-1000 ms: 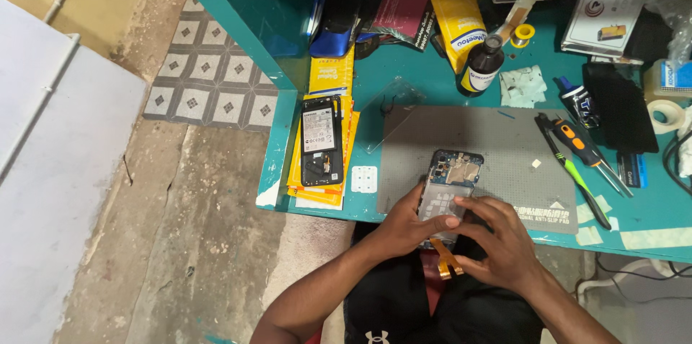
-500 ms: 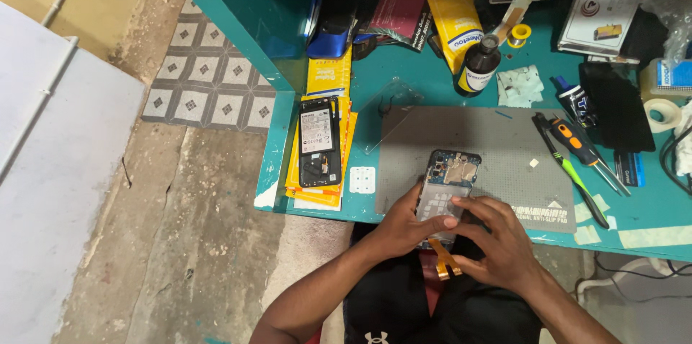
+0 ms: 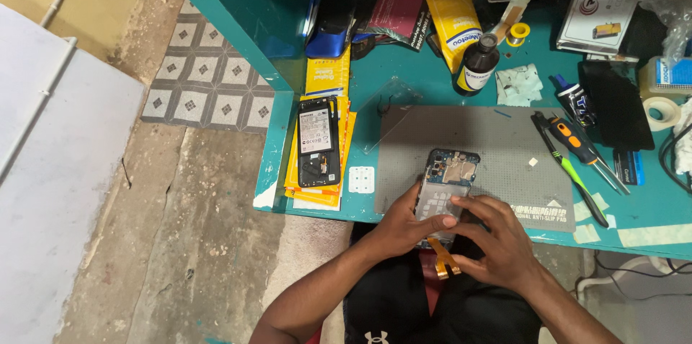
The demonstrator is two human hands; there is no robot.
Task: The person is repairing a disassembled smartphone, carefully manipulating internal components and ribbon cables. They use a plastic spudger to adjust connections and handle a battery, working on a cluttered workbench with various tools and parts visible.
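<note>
I hold an opened phone [image 3: 448, 180] with its back cover off over the near edge of a grey anti-slip mat [image 3: 497, 144]; its circuit board shows at the top. My left hand [image 3: 404, 225] grips the phone's lower left side, thumb across its middle. My right hand [image 3: 497, 247] cups the lower right, fingers pressing on the phone's inner face. An orange flex ribbon [image 3: 443, 257] hangs from the phone's bottom between my hands.
A second opened phone [image 3: 318, 142] lies on yellow packets at the teal bench's left edge. Screwdrivers and tweezers [image 3: 573, 149] rest at the mat's right. A dark bottle [image 3: 477, 64], tape roll [image 3: 662, 112], boxes and a black phone panel [image 3: 616, 105] crowd the back.
My hands and the phone have stayed almost still; only slight finger shifts on the phone's lower part.
</note>
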